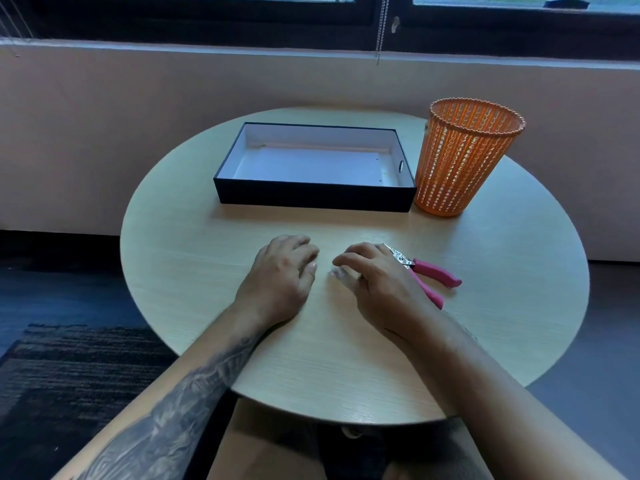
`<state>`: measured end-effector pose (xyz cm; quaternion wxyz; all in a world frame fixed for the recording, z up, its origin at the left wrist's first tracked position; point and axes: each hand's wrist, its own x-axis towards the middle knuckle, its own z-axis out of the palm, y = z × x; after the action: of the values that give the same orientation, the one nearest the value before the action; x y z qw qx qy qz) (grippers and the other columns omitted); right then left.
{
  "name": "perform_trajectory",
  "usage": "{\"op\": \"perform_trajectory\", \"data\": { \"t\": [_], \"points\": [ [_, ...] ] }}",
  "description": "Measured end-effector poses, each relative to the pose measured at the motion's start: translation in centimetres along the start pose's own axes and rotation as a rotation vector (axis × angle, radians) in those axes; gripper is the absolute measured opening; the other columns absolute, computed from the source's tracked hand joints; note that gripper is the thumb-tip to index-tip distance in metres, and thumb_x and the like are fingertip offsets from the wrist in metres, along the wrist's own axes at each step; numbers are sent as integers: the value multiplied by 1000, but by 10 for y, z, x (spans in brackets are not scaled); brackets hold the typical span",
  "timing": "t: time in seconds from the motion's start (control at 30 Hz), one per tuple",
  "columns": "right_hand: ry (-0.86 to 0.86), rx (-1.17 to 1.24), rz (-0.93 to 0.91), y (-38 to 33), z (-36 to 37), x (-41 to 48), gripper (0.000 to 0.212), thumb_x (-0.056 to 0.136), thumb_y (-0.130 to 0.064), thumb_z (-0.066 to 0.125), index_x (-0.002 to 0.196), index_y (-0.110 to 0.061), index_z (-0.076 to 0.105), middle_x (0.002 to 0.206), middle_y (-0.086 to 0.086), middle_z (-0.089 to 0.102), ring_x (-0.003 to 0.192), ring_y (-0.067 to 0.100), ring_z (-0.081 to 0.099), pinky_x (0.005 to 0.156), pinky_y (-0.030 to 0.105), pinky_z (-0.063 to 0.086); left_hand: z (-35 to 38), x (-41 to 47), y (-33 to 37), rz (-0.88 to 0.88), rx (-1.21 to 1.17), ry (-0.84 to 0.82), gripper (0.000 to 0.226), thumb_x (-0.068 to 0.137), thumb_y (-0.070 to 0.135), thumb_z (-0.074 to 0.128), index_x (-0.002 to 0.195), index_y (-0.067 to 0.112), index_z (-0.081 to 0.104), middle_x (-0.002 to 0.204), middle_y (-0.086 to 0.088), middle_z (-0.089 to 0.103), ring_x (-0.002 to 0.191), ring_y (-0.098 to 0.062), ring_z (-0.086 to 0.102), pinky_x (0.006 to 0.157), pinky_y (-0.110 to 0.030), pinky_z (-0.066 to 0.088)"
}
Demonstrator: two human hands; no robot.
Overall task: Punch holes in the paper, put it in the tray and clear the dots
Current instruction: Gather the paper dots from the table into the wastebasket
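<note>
A white sheet of paper with small holes near its right edge lies flat inside the black tray at the back of the round table. A pink-handled hole punch rests on the table, partly hidden behind my right hand. Both hands lie palm down on the tabletop, close together. My left hand has its fingers curled down onto the wood. The right hand's fingertips touch the table near a few small pale specks, blurred. Neither hand holds anything.
An orange perforated waste basket stands right of the tray, touching its corner. The round wooden table ends close to my body. A wall and a window sill lie behind; a dark rug lies on the floor at left.
</note>
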<state>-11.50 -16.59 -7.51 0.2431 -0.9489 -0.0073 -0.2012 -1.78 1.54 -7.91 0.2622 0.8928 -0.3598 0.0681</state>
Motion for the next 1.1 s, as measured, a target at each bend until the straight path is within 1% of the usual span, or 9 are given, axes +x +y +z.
{"op": "perform_trajectory", "data": {
  "t": [0.1, 0.17, 0.3, 0.43, 0.57, 0.77, 0.83, 0.93, 1.1],
  "points": [
    [-56, -34, -78, -6, -2, 1, 56, 102, -57, 29, 114, -30, 76, 111, -4, 69, 101, 22, 59, 83, 37, 50, -1, 0, 0, -7, -3, 7, 31, 97, 28, 51, 124, 20, 64, 137, 1, 57, 132, -17, 44, 112, -40, 33],
    [-66, -53, -96, -5, -2, 2, 47, 101, -54, 37, 108, -31, 77, 110, -5, 69, 99, 21, 59, 82, 37, 50, -1, -1, 0, -9, -3, 8, 31, 97, 28, 51, 125, 20, 64, 137, 1, 57, 132, -17, 44, 112, -41, 34],
    [-8, -26, -55, -1, 1, 2, 16, 98, -32, 62, 103, -24, 74, 109, -5, 69, 103, 19, 58, 88, 40, 49, -2, -1, 0, -7, 0, 2, 31, 97, 28, 51, 124, 20, 64, 137, 0, 57, 132, -18, 44, 112, -44, 35],
    [-14, -41, -42, -2, 0, 2, 22, 99, -34, 61, 114, -24, 73, 115, -4, 70, 109, 17, 58, 91, 36, 49, -3, 0, 1, -5, -4, 4, 31, 97, 27, 51, 123, 19, 65, 137, 0, 58, 131, -19, 45, 112, -42, 35],
    [-43, -52, -80, -3, -4, 1, 20, 99, -34, 60, 107, -27, 78, 110, -6, 69, 104, 15, 56, 85, 30, 46, -4, 0, 2, -4, -5, 5, 31, 97, 27, 51, 123, 20, 64, 136, 1, 58, 131, -18, 45, 111, -40, 34],
    [-34, 19, 24, -4, -7, 1, 27, 101, -26, 50, 120, -20, 69, 119, -4, 64, 112, 13, 58, 92, 34, 51, -3, -1, 0, -5, -12, 13, 30, 96, 27, 51, 122, 20, 65, 136, 1, 58, 130, -17, 44, 111, -39, 34],
    [-53, -42, 56, -4, -12, 3, 23, 98, -23, 56, 116, -21, 70, 114, -4, 64, 105, 13, 60, 87, 36, 54, -3, -1, 1, -5, -18, 15, 29, 96, 27, 51, 121, 20, 65, 135, 2, 58, 130, -17, 45, 111, -39, 34],
    [-115, -187, 80, -10, -19, 8, 18, 95, -36, 62, 102, -24, 73, 97, -7, 65, 88, 15, 61, 74, 41, 55, -2, 0, 1, -5, -29, 26, 28, 96, 26, 52, 120, 20, 66, 133, 2, 59, 128, -18, 46, 110, -40, 35],
    [-165, -394, 34, -20, -13, 24, 22, 94, -39, 59, 90, -23, 74, 86, -6, 66, 76, 16, 61, 61, 31, 45, -2, 0, 0, -8, -31, 24, 29, 96, 26, 53, 120, 20, 66, 135, 2, 59, 129, -18, 45, 110, -38, 33]
  ]
}}
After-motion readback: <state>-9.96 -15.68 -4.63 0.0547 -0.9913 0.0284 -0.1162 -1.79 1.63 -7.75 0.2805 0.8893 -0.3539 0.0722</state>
